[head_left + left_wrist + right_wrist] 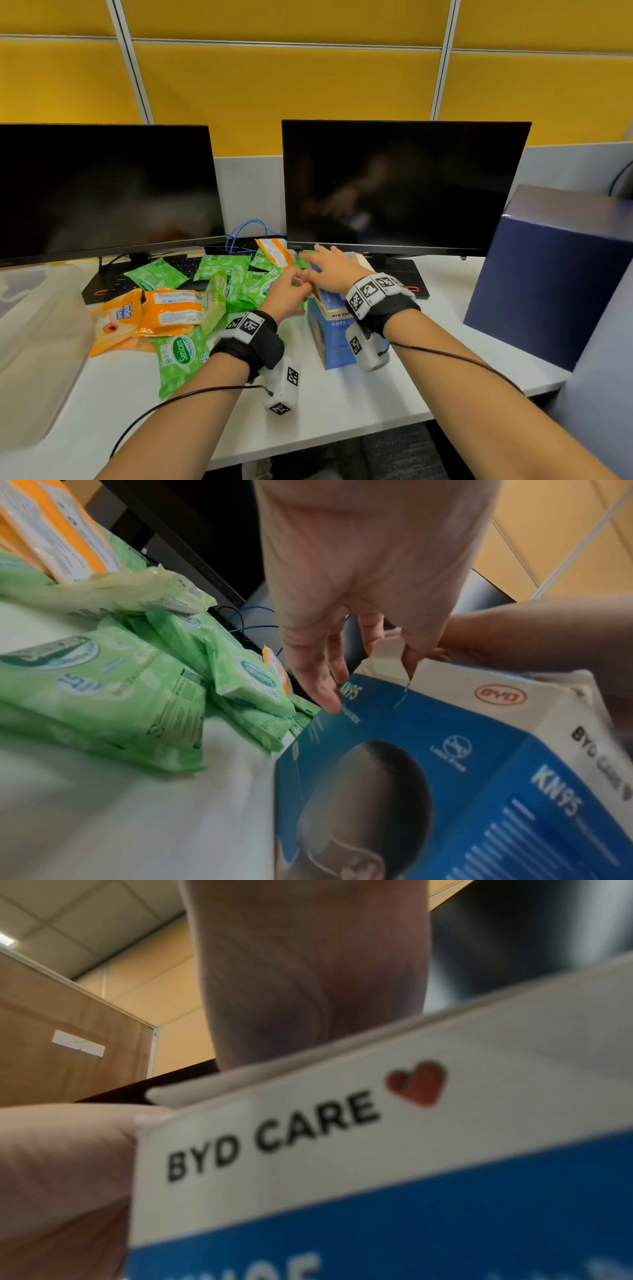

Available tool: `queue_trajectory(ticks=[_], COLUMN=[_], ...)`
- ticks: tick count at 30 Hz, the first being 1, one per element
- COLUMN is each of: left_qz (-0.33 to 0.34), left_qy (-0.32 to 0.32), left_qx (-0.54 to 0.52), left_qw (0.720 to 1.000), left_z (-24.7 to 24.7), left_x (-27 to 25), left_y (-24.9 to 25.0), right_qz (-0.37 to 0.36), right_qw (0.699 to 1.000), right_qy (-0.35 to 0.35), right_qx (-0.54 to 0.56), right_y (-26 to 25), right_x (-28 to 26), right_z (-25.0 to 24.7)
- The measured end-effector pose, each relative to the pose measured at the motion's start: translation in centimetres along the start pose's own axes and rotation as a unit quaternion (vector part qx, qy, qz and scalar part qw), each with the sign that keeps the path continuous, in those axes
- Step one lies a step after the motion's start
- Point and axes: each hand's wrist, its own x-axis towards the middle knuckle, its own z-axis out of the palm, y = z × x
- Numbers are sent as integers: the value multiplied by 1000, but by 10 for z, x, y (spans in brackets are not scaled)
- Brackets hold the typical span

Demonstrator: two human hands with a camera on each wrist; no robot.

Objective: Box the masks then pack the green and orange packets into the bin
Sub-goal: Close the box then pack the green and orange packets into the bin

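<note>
The blue and white KN95 mask box (331, 337) stands upright on the white desk (342, 404), its top open with blue contents showing inside. My left hand (297, 280) is at the box's left top edge and pinches a white side flap (387, 653) between thumb and finger, while other fingers (325, 693) touch the blue side of the box (445, 764). My right hand (323, 262) lies flat over the box top, fingers straight; its palm (308, 1001) sits on the rim of the box (377, 1137). Green packets (181, 356) and orange packets (171, 308) lie heaped to the left.
A clear plastic bin (37, 342) stands at the desk's left edge. Two dark monitors (404, 185) and a keyboard (178, 265) are behind the heap, with blue cables (246, 229) between them. A tall dark blue box (548, 274) stands at the right.
</note>
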Motion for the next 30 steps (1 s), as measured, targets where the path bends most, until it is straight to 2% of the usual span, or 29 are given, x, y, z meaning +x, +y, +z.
queue_trajectory(ticks=[2,4,9,14,17,21,24,27,30], left_qz=[5,15,5,-11,-17,-39,-38,-37,-35], left_qy=[2,18,32,38,48,51,44,28,15], left_qx=[4,11,18,-19,-71,-139,-138,-151,-161], left_qw=[1000,1000,999,999,996,988,989,987,986], left_z=[2,2,2,7,8,7,6,3,4], left_x=[1,2,6,9,8,10,10,7,5], left_y=[1,2,1,-3,-1,3,4,3,2], right_qz=[0,-8,-23,-43,-27,-34,-16,0,-7], right_qw=[1000,1000,998,998,997,998,999,996,998], right_qy=[-5,23,60,16,11,-60,-36,-74,-66], right_qx=[-16,-18,25,43,64,-4,12,-44,2], right_y=[0,2,11,13,12,10,16,17,20], right_x=[4,5,4,1,-3,-5,-7,-10,-12], right_z=[1,0,0,7,6,6,3,9,8])
